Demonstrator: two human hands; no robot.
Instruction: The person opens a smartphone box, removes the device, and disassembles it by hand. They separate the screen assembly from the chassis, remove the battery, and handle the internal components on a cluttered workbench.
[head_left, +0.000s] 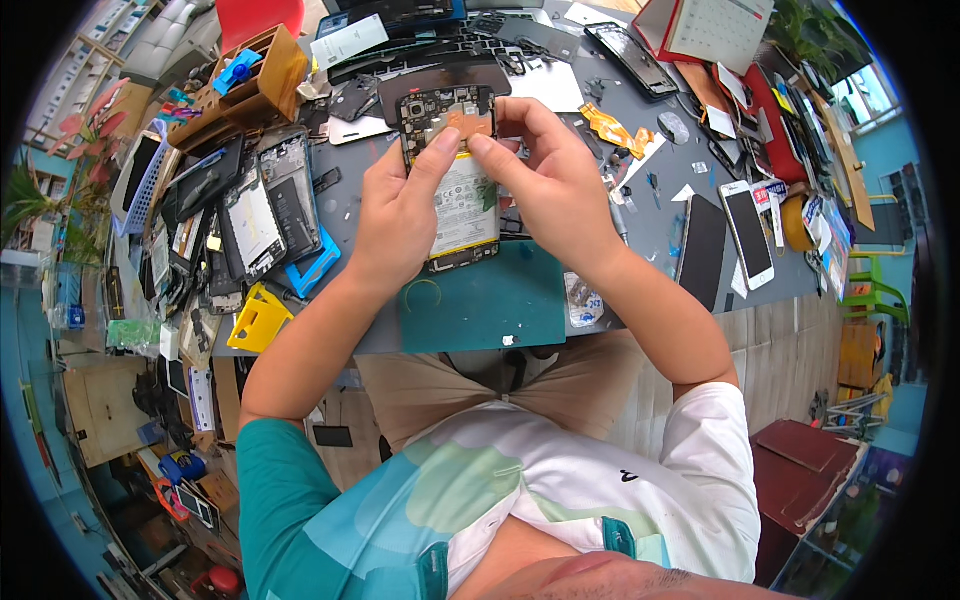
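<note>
An opened smartphone (465, 215) is held up between my two hands, its circuit board at the far end and a pale battery with a yellow lower edge toward me. My left hand (405, 205) grips its left side, thumb lying on the board just above the battery. From the right, my right hand (550, 175) closes round the other side, its thumb tip near the left one. The fingers beneath the phone are mostly hidden. Below it lies a green work mat (490, 305) on the grey table (375, 335).
Phone frames and parts (265, 210) pile up at the left, beside a yellow plastic piece (260, 318) and a wooden organizer (262, 75). At right lie a white phone (747, 235) and a black panel (703, 250). A red desk calendar (700, 35) stands far right.
</note>
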